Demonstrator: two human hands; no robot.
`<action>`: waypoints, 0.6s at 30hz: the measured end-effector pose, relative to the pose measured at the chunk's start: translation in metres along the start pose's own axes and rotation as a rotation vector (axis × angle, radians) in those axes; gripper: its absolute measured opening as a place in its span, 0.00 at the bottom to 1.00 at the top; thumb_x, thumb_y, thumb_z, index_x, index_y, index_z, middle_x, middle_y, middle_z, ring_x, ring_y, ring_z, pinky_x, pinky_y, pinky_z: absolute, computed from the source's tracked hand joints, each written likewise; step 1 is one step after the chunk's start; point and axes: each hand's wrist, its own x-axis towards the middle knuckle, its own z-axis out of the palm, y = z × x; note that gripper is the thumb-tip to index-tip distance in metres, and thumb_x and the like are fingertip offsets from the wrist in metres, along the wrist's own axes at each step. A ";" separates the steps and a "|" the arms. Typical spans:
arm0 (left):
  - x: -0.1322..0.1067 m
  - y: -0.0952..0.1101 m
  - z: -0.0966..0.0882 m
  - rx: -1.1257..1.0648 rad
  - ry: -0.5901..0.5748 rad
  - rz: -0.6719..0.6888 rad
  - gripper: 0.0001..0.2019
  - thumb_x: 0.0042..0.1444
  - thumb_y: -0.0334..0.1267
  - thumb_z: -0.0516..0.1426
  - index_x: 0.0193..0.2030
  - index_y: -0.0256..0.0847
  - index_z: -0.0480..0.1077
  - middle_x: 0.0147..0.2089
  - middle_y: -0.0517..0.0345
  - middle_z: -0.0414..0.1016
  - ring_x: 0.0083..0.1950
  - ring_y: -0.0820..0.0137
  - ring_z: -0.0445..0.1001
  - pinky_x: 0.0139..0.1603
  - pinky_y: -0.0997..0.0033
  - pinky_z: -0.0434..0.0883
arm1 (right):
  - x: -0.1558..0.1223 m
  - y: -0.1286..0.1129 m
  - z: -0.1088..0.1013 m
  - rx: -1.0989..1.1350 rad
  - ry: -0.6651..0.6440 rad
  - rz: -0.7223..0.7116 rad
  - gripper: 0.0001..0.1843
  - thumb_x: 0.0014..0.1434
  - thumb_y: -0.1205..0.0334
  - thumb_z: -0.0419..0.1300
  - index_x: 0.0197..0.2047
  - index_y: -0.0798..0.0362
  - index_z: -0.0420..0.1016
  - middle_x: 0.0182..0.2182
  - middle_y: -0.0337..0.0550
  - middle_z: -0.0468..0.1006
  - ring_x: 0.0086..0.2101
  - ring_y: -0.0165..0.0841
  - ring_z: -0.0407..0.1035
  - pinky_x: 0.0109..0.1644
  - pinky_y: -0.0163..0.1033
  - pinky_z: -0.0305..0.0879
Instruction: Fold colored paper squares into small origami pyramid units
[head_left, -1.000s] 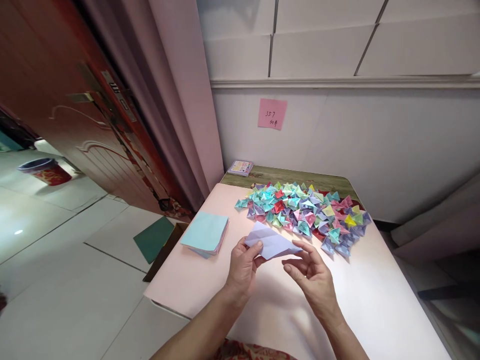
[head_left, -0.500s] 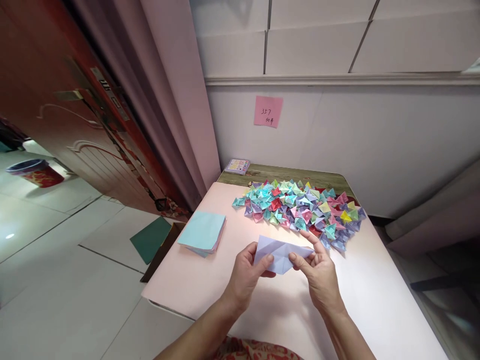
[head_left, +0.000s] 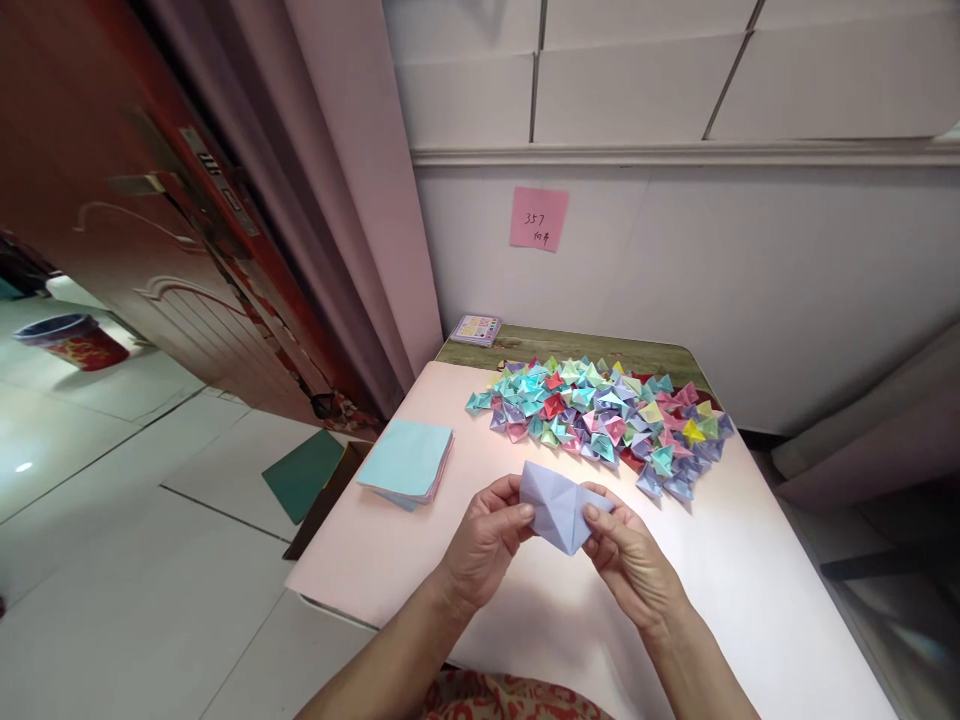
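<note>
Head view: my left hand (head_left: 487,538) has its thumb and fingers closed on the left side of a lavender sheet of paper (head_left: 555,503), and my right hand (head_left: 634,558) pinches its right side, thumb on the near face. Between my grips the paper is partly folded, pale and matt; crease lines run across it and meet near the middle. Its upper left corner stands up sharp, the bottom narrows to a blunt point, and a slimmer flap reaches out to the right past my thumb. I hold it above the middle of the table (head_left: 390,575), just short of a heap of small folded papers (head_left: 592,405) in turquoise, purple, pink, red, green and yellow, spread toward the far edge. Near the left edge lies a stack of square sheets (head_left: 409,460), light blue on top. By the far left corner sits a printed packet (head_left: 476,329).
</note>
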 end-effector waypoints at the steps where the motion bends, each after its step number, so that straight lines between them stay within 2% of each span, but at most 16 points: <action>1: 0.001 -0.001 0.000 0.003 -0.008 0.012 0.11 0.46 0.34 0.67 0.38 0.36 0.75 0.36 0.56 0.74 0.36 0.72 0.71 0.41 0.72 0.70 | 0.000 0.002 0.002 -0.013 -0.005 -0.001 0.22 0.42 0.61 0.76 0.40 0.53 0.75 0.31 0.38 0.76 0.27 0.26 0.68 0.28 0.29 0.65; 3: 0.003 -0.004 0.000 0.044 0.028 0.057 0.14 0.48 0.34 0.67 0.43 0.39 0.74 0.39 0.55 0.75 0.39 0.71 0.72 0.42 0.71 0.70 | 0.000 0.006 0.006 -0.071 0.008 -0.040 0.21 0.43 0.59 0.76 0.38 0.53 0.74 0.30 0.39 0.76 0.27 0.27 0.67 0.28 0.30 0.65; 5: 0.006 -0.008 -0.001 0.147 0.138 0.125 0.18 0.48 0.35 0.67 0.47 0.42 0.73 0.44 0.55 0.75 0.42 0.70 0.72 0.44 0.71 0.69 | 0.001 0.010 0.009 -0.175 0.062 -0.133 0.21 0.43 0.57 0.75 0.38 0.53 0.74 0.29 0.39 0.77 0.27 0.27 0.68 0.30 0.31 0.65; 6: 0.007 -0.011 -0.002 0.212 0.196 0.157 0.19 0.47 0.35 0.67 0.47 0.42 0.72 0.45 0.54 0.75 0.44 0.69 0.72 0.44 0.72 0.69 | 0.002 0.012 0.010 -0.241 0.097 -0.189 0.21 0.43 0.56 0.75 0.38 0.53 0.74 0.28 0.38 0.77 0.27 0.28 0.68 0.30 0.32 0.66; 8: 0.009 -0.015 -0.003 0.327 0.248 0.181 0.14 0.46 0.35 0.67 0.40 0.39 0.73 0.41 0.55 0.75 0.41 0.69 0.71 0.40 0.73 0.69 | 0.003 0.015 0.010 -0.374 0.160 -0.287 0.21 0.44 0.54 0.74 0.37 0.53 0.74 0.27 0.38 0.77 0.26 0.29 0.67 0.31 0.33 0.66; 10: 0.008 -0.016 -0.003 0.392 0.221 0.161 0.08 0.49 0.36 0.65 0.35 0.38 0.73 0.35 0.55 0.75 0.35 0.71 0.71 0.36 0.73 0.69 | 0.003 0.016 0.009 -0.475 0.196 -0.346 0.21 0.44 0.52 0.74 0.37 0.53 0.74 0.26 0.37 0.76 0.25 0.29 0.67 0.30 0.34 0.66; 12: 0.005 -0.016 -0.002 0.420 0.170 0.137 0.06 0.53 0.37 0.62 0.35 0.37 0.74 0.33 0.55 0.76 0.33 0.70 0.71 0.36 0.71 0.71 | 0.004 0.016 0.007 -0.541 0.211 -0.381 0.20 0.46 0.51 0.72 0.37 0.53 0.73 0.26 0.38 0.76 0.24 0.30 0.68 0.29 0.34 0.66; 15: -0.001 -0.013 0.001 0.432 0.093 0.126 0.10 0.57 0.39 0.58 0.41 0.37 0.75 0.38 0.52 0.77 0.38 0.67 0.74 0.41 0.66 0.74 | 0.002 0.015 0.007 -0.605 0.232 -0.421 0.20 0.48 0.49 0.71 0.37 0.53 0.73 0.28 0.39 0.77 0.25 0.32 0.69 0.28 0.35 0.67; 18: -0.004 -0.013 0.003 0.438 0.061 0.102 0.13 0.54 0.42 0.61 0.43 0.36 0.76 0.41 0.49 0.78 0.41 0.64 0.74 0.40 0.65 0.76 | -0.002 0.015 0.011 -0.643 0.251 -0.480 0.18 0.49 0.50 0.70 0.36 0.52 0.72 0.29 0.40 0.77 0.26 0.34 0.71 0.30 0.37 0.69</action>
